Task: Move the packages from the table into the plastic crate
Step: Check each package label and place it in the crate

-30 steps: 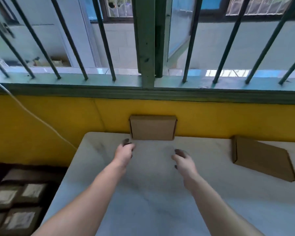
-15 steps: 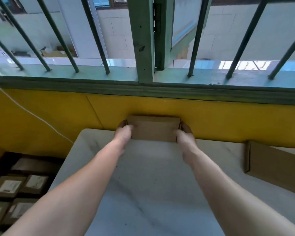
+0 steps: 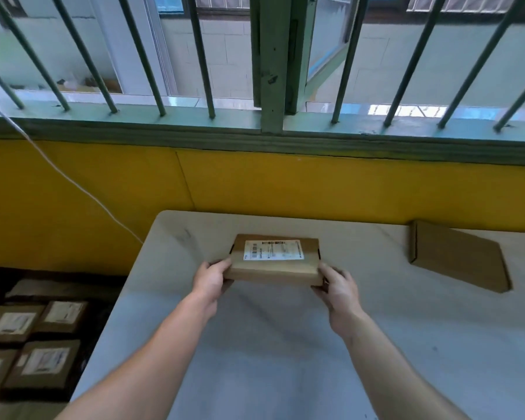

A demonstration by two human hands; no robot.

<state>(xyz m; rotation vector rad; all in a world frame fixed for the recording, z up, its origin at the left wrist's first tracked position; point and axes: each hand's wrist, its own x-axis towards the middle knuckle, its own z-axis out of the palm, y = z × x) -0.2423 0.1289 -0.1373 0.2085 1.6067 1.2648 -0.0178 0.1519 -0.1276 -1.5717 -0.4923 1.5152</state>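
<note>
Fingers [image 3: 220,266] of the left hand [image 3: 210,281] are curling round the near left corner of the labelled package [image 3: 275,268], thumb on top and the other fingers tucked beneath, out of sight. The right hand [image 3: 339,287] is mirroring this at the near right corner, its thumb [image 3: 325,269] pressing on the top face while the remaining fingers are wrapping under the edge. Item held: one flat brown cardboard package, white shipping label [image 3: 272,250] facing up, long side running left to right, over the far middle of the pale table [image 3: 285,365]; whether its far edge is touching the tabletop cannot be told. Second item: a plain package [image 3: 458,259], label not showing, is lying flat on the table's far right, well apart from both hands. Container: a dark crate [image 3: 61,274] is sitting on the floor at the near left, below the table's left edge, and is holding several stowed packages [image 3: 43,362] with labels up, set side by side. Surroundings: a yellow wall [image 3: 315,189] is running behind the table, green window bars [image 3: 202,62] are standing above it, and a white cable [image 3: 73,183] is hanging diagonally across the wall toward the table's far left corner.
</note>
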